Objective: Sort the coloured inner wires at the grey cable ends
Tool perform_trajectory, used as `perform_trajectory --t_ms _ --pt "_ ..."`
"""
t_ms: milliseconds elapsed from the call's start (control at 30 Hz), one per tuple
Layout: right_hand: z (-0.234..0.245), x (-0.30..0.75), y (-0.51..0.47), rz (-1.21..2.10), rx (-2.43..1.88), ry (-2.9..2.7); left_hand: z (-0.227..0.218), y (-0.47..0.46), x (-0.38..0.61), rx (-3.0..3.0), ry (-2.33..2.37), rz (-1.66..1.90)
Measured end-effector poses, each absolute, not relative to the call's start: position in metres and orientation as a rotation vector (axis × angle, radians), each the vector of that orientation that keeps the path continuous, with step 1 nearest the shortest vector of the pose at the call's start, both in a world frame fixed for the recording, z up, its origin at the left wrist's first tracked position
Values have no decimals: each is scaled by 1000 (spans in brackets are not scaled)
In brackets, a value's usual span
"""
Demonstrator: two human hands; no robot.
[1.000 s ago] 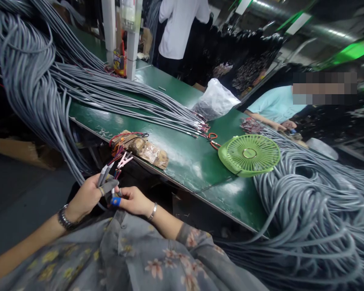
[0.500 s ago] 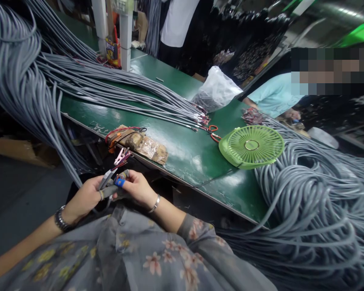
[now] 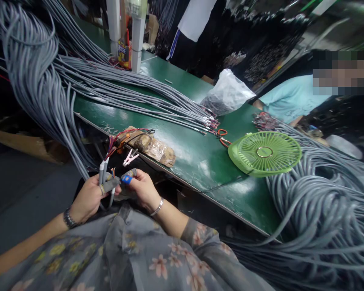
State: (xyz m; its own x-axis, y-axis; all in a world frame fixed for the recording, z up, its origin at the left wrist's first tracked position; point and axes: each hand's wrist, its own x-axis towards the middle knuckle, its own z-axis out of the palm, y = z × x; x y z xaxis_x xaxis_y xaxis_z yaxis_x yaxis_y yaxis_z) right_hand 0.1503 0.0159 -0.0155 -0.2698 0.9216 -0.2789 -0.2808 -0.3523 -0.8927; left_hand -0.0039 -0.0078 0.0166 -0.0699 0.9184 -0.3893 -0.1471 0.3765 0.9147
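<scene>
Since half a second ago the cable ends (image 3: 102,171) have swung from leaning toward the clip (image 3: 130,157) to standing nearly upright, so the clip now hangs clear just to their right, and the right hand (image 3: 143,189) has closed in on the thumb of the left hand (image 3: 89,199). The hanging cables (image 3: 33,81) fall in a thick grey curtain on the left, and a cable heap (image 3: 321,210) crowds the whole right side. Between them the green table (image 3: 188,161) runs at a slant and carries a fan of laid-out cables (image 3: 139,97), a plastic bag (image 3: 227,95) and a green fan (image 3: 265,152). A taped block (image 3: 150,145) sits right at the table's near edge and trails thin red wires down to the clip. A co-worker in light blue (image 3: 288,101) sits across the far corner, well apart from the hands. Both hands work below that near edge, over the lap. The left is clenched around the cable ends, their stripped coloured cores pointing up. The right, with a blue fingertip cap (image 3: 127,179), is pinched close against them; what lies between its fingers is too small to tell. This looks like the step of sorting out one core to meet the clip. That would call for a small lift up and to the right, with the bundle held steady. Room is tight: the table edge is just above, the cable curtain is close on the left, and the only free gap is toward the lap.
</scene>
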Motion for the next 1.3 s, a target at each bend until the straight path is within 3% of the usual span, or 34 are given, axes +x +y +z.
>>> perform_trajectory --t_ms 333,633,967,1300 --pt "-7 150 24 1796 -1000 -1150 21 -8 -5 916 1270 890" --pt "-15 149 28 1781 -1084 -1061 14 -5 -7 839 1335 1013" --pt "-10 147 20 1763 -1014 -1028 12 5 -18 1074 1221 656" --pt "-14 152 29 1945 -1041 -924 17 -1 -10 816 1270 1026"
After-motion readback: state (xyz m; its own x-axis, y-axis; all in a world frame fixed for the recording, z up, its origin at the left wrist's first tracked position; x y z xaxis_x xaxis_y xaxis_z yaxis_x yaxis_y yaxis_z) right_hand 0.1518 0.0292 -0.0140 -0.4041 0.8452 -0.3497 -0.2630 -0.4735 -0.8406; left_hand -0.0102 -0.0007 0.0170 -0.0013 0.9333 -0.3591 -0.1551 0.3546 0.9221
